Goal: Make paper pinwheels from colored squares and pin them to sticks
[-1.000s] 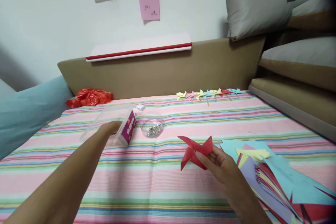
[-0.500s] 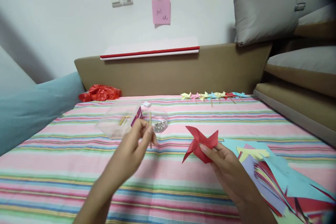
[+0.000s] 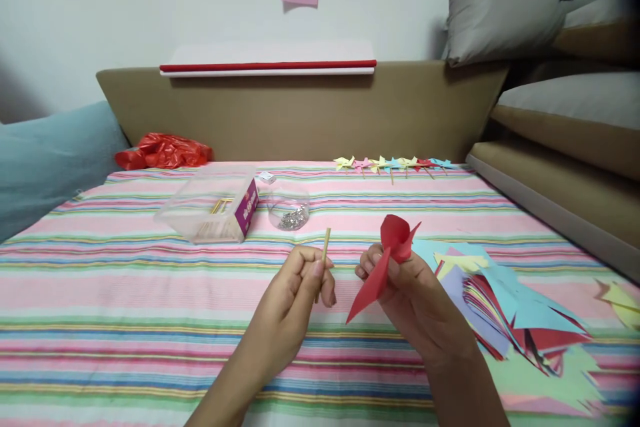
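Note:
Between thumb and fingers, my left hand [image 3: 293, 297] grips a thin wooden stick [image 3: 327, 245], nearly upright and leaning slightly right. My right hand [image 3: 417, 297] pinches a red paper pinwheel [image 3: 377, 280], which is turned partly edge-on so its folded blades show from the side. A small gap separates the stick from the pinwheel. Beyond my left hand stands a round clear container [image 3: 294, 213] with silvery small pieces in it. Left of that is a clear plastic box [image 3: 200, 213] with a purple label and several sticks inside.
Coloured paper sheets and scraps [image 3: 515, 300] spread over the striped cloth [image 3: 150, 353] at right. Finished pinwheels [image 3: 393, 165] line the back edge. A red plastic bag [image 3: 167, 150] lies back left, a blue cushion [image 3: 55, 160] beside it. Brown-grey cushions [image 3: 565, 127] are stacked at right.
My left hand has moved right with the stick, closer to the pinwheel. My right hand has turned the pinwheel from facing me to side-on. The view has tilted downward.

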`<action>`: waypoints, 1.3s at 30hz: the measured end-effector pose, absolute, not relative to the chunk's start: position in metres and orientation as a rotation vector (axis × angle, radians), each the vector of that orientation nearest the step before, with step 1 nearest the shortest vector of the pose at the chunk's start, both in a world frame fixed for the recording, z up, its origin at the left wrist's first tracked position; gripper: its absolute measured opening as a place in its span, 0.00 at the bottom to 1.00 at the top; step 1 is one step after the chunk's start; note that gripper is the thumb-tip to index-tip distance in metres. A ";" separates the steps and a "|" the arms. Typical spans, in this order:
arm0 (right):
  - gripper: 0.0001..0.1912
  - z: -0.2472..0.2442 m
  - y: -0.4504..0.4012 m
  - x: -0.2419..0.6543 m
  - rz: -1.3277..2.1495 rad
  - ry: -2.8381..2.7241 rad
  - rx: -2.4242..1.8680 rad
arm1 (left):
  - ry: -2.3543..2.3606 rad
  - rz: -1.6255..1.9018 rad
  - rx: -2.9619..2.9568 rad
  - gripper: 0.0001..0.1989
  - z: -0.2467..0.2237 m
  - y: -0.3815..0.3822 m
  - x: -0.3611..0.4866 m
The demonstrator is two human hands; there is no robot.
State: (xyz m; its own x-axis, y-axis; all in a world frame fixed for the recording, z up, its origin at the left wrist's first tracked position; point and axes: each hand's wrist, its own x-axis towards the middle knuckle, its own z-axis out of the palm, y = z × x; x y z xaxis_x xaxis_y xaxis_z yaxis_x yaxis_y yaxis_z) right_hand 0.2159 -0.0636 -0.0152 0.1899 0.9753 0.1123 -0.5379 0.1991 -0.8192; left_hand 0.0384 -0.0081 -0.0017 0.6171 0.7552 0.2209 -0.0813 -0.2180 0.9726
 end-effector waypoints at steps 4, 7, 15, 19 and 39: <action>0.09 -0.016 -0.063 0.213 1.257 -0.772 -0.689 | 0.576 0.839 1.562 0.09 -0.002 -0.011 0.040; 0.09 -0.015 -0.063 0.211 1.282 -0.828 -0.714 | 0.592 0.841 1.549 0.09 -0.003 -0.012 0.041; 0.10 -0.018 -0.063 0.210 1.316 -0.824 -0.720 | 0.604 0.836 1.587 0.08 -0.004 -0.014 0.040; 0.09 -0.019 -0.062 0.209 1.271 -0.843 -0.695 | 0.646 0.843 1.615 0.08 -0.003 -0.014 0.041; 0.09 0.017 -0.088 0.204 0.501 -1.459 -0.969 | 0.548 1.376 2.026 0.13 -0.003 -0.010 0.033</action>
State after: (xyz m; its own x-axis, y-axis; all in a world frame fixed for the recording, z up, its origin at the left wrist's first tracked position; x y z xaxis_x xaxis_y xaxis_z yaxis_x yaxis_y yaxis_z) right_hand 0.2035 -0.0883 0.0172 0.1053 0.7981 0.5933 0.2656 0.5523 -0.7902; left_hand 0.0327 -0.0097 -0.0026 0.3706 0.6425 0.6707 -0.0053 -0.7206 0.6933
